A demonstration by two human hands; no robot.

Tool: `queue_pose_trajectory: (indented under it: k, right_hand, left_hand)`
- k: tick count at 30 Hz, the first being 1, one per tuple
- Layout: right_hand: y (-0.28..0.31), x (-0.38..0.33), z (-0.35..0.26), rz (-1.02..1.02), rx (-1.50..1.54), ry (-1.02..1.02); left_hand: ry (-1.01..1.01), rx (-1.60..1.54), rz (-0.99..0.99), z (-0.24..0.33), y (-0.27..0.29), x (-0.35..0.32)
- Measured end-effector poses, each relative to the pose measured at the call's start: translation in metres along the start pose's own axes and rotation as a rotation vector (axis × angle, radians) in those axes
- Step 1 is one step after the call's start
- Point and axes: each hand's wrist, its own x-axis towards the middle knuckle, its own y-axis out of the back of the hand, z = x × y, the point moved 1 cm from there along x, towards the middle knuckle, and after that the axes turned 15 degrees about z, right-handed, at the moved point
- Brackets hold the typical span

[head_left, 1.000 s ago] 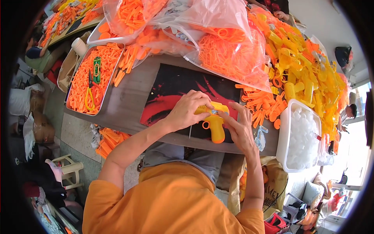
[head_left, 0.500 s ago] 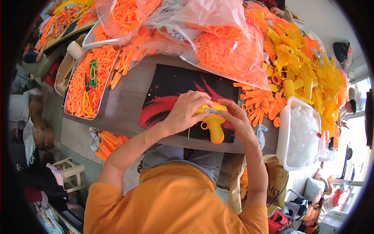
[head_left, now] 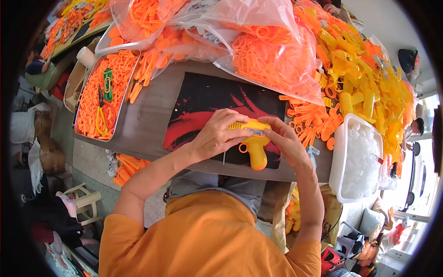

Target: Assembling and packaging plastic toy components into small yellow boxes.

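A yellow toy gun (head_left: 257, 154) with an orange trigger ring is held between my two hands above the dark mat (head_left: 197, 99). My left hand (head_left: 222, 132) is closed round the gun's barrel end, thumb along its side. My right hand (head_left: 284, 138) pinches the rear of the body with thumb and fingers. Between them, a small greyish patch shows on the gun's side. The grip points down toward my lap, its base orange. A thin pale rod shows below my left hand, near the table's front edge.
At left, a metal tray (head_left: 75, 121) of orange clips bears yellow-handled scissors (head_left: 101, 115) and a green piece (head_left: 108, 84). Clear bags (head_left: 272, 55) of orange parts lie at the back. Yellow parts (head_left: 364, 78) are heaped at right, behind a white tub (head_left: 340, 159) of translucent pieces.
The gun has tilted slightly and its top edge shows more. My left fingers have shifted a little on it, and my right fingers have drawn closer together. Both hands keep their hold.
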Motion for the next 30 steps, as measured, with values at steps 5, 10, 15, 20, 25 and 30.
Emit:
queue_pose_trajectory:
  k: [5,10,15,20,25,30]
  right_hand:
    - [0.002,0.003,0.006,0.003,-0.031,0.057]
    - [0.004,0.005,0.011,-0.051,0.026,0.120]
    - [0.002,0.003,0.012,-0.001,-0.006,0.110]
    - [0.002,-0.001,0.013,0.063,0.011,0.111]
    - [0.003,0.007,0.014,0.033,0.004,0.160]
    - [-0.004,0.017,0.012,0.033,-0.062,0.218]
  left_hand:
    - [-0.004,-0.005,0.000,0.000,0.001,0.000]
    - [0.004,-0.018,-0.008,0.001,0.002,0.001]
    - [-0.003,-0.007,-0.013,0.002,0.003,0.000]
    - [0.015,-0.004,-0.029,0.002,0.001,-0.002]
    - [0.015,-0.010,-0.020,-0.002,-0.002,0.001]
    - [-0.009,0.015,-0.004,-0.006,0.006,0.002]
